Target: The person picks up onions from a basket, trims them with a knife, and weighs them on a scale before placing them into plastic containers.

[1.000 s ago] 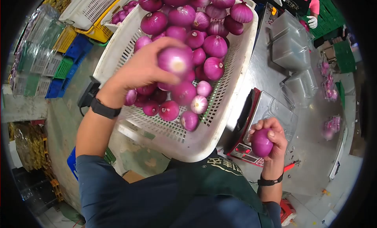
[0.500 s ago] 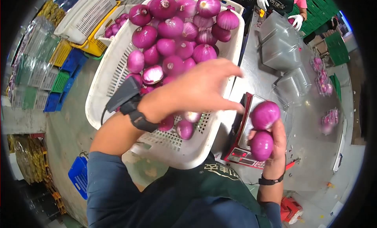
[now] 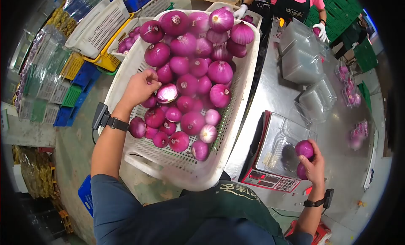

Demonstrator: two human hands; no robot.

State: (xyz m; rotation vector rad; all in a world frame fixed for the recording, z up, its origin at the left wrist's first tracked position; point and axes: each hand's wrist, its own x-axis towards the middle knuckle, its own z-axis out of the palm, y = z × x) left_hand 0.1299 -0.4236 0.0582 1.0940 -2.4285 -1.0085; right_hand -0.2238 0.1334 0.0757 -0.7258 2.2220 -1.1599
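A broad, smooth sheet-metal table (image 3: 270,95) with a dull silver shine takes up the right side. Beside it, the big white basket (image 3: 238,114) of rigid plastic is a deep, round-cornered oblong with slotted walls and a thick rolled rim. To the left stand film-wrapped crates (image 3: 46,82), their plastic cover creased and glossy. A co-worker (image 3: 291,6) in a pink top, dark apron and white gloves stands beyond the far end of the table. Nearer lie stacked clear containers (image 3: 301,65), thin-walled and boxy with ribbed sides. The red-edged scale (image 3: 270,179) has a flat, squarish pan and a button panel; on the pan lies a see-through, ridged plastic tray (image 3: 280,146). The left hand (image 3: 141,88) is over the left part of the basket, its fingers loosely curled with the thumb near them, just beside a pale, white-streaked onion (image 3: 167,93); whether they grip anything cannot be told. The right hand (image 3: 314,167), at the right edge of the scale, is closed around two round, glossy purple onions, the upper onion (image 3: 304,149) by the fingertips and the lower onion (image 3: 301,171) partly hidden by the thumb. The basket's heaped onions (image 3: 192,122) are round to slightly oval, mostly taut-skinned and shiny, some with dry, pale root ends and fine lengthwise streaks. A black wristband (image 3: 117,123) circles the left wrist.
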